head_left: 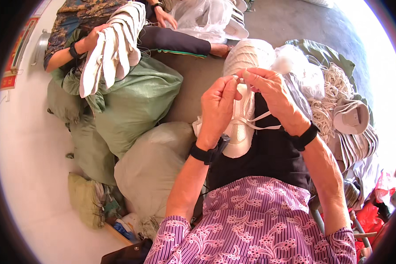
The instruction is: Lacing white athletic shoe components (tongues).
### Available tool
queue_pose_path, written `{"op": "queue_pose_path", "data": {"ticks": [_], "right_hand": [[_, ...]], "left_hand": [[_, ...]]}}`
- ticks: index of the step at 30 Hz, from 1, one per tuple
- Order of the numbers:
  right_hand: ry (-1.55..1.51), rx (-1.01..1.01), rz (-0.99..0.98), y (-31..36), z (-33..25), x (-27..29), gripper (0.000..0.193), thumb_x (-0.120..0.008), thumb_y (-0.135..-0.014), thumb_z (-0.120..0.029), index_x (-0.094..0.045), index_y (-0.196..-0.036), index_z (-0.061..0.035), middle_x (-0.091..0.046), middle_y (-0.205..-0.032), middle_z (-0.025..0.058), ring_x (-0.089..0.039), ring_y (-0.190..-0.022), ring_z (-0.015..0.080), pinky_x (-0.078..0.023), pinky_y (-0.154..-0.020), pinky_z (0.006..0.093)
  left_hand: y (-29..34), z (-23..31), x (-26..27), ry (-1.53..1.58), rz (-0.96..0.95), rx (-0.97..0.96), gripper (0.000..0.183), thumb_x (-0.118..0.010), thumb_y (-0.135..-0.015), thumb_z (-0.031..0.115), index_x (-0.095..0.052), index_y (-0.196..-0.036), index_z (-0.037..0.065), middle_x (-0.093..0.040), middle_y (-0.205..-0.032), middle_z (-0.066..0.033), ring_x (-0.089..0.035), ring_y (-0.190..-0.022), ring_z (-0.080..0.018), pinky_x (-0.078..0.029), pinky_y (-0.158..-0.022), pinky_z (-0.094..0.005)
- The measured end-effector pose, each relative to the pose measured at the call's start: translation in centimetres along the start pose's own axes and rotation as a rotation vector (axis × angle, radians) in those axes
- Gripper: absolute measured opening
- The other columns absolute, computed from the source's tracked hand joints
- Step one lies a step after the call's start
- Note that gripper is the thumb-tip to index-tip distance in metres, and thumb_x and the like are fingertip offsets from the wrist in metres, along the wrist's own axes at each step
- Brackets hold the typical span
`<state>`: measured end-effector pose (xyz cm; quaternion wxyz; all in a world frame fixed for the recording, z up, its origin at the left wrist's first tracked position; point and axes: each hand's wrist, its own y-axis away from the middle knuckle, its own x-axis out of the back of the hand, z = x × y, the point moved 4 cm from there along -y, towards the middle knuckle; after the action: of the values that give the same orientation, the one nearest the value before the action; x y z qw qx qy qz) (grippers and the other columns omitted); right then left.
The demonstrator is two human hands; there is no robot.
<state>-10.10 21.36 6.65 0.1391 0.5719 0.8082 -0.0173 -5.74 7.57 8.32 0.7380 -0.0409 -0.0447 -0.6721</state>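
My left hand [219, 105] and my right hand [275, 92] meet fingertip to fingertip over the far end of a cream shoe upper [240, 143]. Both are closed in a pinch; whatever is between the fingers is too small to make out. The upper lies across my dark-clad lap [273, 158], its rounded toe pointing toward me and its far end partly covered by my hands. A flat white shoelace [263, 128] crosses it and trails right, passing beneath my right wrist.
Stuffed green sacks [136, 97] and a beige sack [154, 154] stand at left. Behind them another person's hand [90, 39] holds a stack of pale uppers [119, 44]. At right are heaped laces [336, 83], nested uppers [356, 141] and red plastic bags [369, 220].
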Motion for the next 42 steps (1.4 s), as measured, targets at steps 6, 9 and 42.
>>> {"op": "queue_pose_path", "data": {"ticks": [6, 9, 42], "right_hand": [[-0.070, 0.072, 0.056, 0.4, -0.5, 0.3, 0.035, -0.061, -0.088, -0.031, -0.068, -0.097, 0.0019, -0.059, -0.080, -0.0014, -0.049, -0.076, 0.0060, -0.039, -0.067, 0.0211], [-0.019, -0.009, -0.006, 0.5, -0.1, 0.1, 0.037, -0.061, -0.088, -0.034, -0.068, -0.098, 0.0014, -0.061, -0.085, -0.0009, -0.051, -0.079, 0.0060, -0.039, -0.068, 0.0208], [-0.195, -0.095, 0.005, 0.6, 2.3, -1.1, 0.040, -0.060, -0.088, -0.039, -0.066, -0.108, -0.0045, -0.063, -0.099, 0.0004, -0.053, -0.088, 0.0066, -0.040, -0.077, 0.0233]], "left_hand": [[0.0, -0.5, -0.2, 0.091, 0.037, 0.004, 0.024, -0.054, -0.097, 0.020, -0.064, -0.108, 0.001, -0.058, -0.072, 0.0014, -0.043, -0.054, -0.0001, -0.034, -0.049, -0.0157], [0.0, -0.4, -0.2, 0.088, 0.037, -0.008, 0.024, -0.055, -0.097, 0.020, -0.064, -0.109, 0.001, -0.059, -0.072, 0.0013, -0.043, -0.055, -0.0003, -0.035, -0.049, -0.0159], [0.1, -1.0, -0.2, -0.044, 0.062, 0.053, 0.020, -0.062, -0.091, 0.020, -0.067, -0.096, 0.001, -0.056, -0.065, 0.0014, -0.049, -0.058, -0.0051, -0.039, -0.054, -0.0210]]}}
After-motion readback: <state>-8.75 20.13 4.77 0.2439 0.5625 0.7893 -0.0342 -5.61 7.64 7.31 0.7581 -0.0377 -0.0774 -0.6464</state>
